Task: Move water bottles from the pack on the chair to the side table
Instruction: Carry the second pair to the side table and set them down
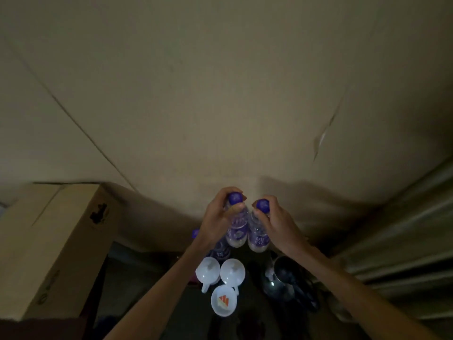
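Observation:
The scene is dim. My left hand grips the neck of a clear water bottle with a purple cap and label. Right beside it, my right hand holds the neck of a second matching water bottle. Both bottles are upright, side by side, near the wall, over the dark side table. Whether their bases touch the table I cannot tell. A third purple-capped bottle stands behind my left wrist, partly hidden. The pack and chair are out of view.
Three white lidded cups stand in front of the bottles. A dark metal jug sits to the right. A large cardboard box stands at the left. A beige wall is behind, and a corrugated shutter is on the right.

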`<state>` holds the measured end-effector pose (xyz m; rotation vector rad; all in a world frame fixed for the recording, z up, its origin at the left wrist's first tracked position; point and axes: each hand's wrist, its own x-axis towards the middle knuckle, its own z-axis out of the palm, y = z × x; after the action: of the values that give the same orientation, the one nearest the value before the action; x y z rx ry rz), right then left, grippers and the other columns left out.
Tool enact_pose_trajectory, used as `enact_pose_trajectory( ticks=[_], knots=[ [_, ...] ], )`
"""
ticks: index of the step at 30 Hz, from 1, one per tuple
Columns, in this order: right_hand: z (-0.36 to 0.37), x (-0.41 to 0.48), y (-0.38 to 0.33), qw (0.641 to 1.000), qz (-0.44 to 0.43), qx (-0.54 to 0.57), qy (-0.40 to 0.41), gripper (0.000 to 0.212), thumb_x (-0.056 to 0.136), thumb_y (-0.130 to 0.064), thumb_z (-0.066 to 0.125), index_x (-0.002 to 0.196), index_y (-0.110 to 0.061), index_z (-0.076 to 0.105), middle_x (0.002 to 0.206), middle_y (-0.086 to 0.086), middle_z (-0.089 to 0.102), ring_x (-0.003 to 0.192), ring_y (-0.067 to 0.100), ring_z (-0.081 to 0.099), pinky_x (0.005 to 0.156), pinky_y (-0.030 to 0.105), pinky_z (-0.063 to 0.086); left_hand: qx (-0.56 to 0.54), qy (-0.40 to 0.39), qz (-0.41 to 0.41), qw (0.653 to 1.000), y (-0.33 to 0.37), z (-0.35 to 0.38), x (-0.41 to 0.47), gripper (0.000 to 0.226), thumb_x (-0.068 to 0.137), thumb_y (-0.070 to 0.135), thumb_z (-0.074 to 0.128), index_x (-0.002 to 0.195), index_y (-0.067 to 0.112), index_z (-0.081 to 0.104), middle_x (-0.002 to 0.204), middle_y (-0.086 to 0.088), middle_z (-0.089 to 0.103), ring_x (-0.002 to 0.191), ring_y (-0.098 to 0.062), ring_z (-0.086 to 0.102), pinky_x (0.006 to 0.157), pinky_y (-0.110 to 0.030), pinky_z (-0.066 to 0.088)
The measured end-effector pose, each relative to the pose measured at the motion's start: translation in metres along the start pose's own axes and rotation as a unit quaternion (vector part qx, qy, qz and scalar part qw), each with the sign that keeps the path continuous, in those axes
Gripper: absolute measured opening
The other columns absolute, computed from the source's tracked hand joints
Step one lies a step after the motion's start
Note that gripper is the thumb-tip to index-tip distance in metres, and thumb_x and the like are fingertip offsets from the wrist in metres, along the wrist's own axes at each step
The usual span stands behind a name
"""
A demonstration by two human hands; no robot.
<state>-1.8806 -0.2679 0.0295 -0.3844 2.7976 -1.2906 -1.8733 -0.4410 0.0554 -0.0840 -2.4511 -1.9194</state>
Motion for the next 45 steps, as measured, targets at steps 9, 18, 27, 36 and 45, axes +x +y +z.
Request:
enact_pose_trajectory(
  ticks=[9,18,27,36,45],
  knots=[
    [0.061,0.004,0.091,0.998,0.047,-0.009,-0.04,0.025,0.096,-0.038,0.049,0.109,-0.018,0.042,0.092,0.007,0.06,0.081,0.026,0.06,0.071,0.04,0.048,0.109,-0.094,-0.028,0.989,-0.105,0.019,0.016,0.031,0.084,0.008,0.07,0.112,0.008,0.057,0.102,0.0,0.061,0.091,-0.005,0.057,0.078,-0.006,0.042],
    [0.094,-0.002,0.127,0.996,0.052,0.031,-0.073,0.015,0.095,-0.036,0.052,0.102,-0.031,0.039,0.083,-0.016,0.051,0.075,-0.01,0.052,0.066,0.004,0.036,0.221,-0.18,-0.036,0.958,-0.145,0.025,0.019,0.031,0.085,0.012,0.068,0.114,0.008,0.055,0.105,-0.01,0.064,0.092,-0.021,0.06,0.076,-0.027,0.045],
    [0.104,0.0,0.147,0.993,0.049,0.05,-0.09,0.017,0.094,-0.037,0.054,0.103,-0.031,0.041,0.085,-0.013,0.053,0.074,-0.006,0.052,0.065,0.001,0.037,0.272,-0.212,-0.016,0.939,-0.158,0.027,0.022,0.029,0.085,0.016,0.068,0.111,0.012,0.057,0.105,-0.008,0.064,0.094,-0.023,0.06,0.081,-0.036,0.048],
    [0.11,-0.002,0.149,0.992,0.05,0.069,-0.092,0.018,0.094,-0.036,0.055,0.104,-0.028,0.042,0.088,-0.011,0.054,0.074,0.0,0.054,0.066,0.004,0.039,0.407,-0.268,0.038,0.873,-0.158,0.017,0.027,0.039,0.09,0.033,0.062,0.124,0.018,0.051,0.118,-0.005,0.063,0.103,-0.024,0.059,0.085,-0.04,0.047],
    [0.105,-0.006,0.146,0.994,0.031,0.045,-0.095,0.022,0.094,-0.036,0.055,0.107,-0.028,0.039,0.089,-0.025,0.047,0.084,-0.028,0.048,0.066,-0.003,0.037,0.464,-0.258,0.128,0.838,-0.162,0.013,0.018,0.042,0.095,0.037,0.054,0.13,0.015,0.052,0.124,-0.005,0.063,0.106,-0.026,0.061,0.083,-0.042,0.05]
  ],
)
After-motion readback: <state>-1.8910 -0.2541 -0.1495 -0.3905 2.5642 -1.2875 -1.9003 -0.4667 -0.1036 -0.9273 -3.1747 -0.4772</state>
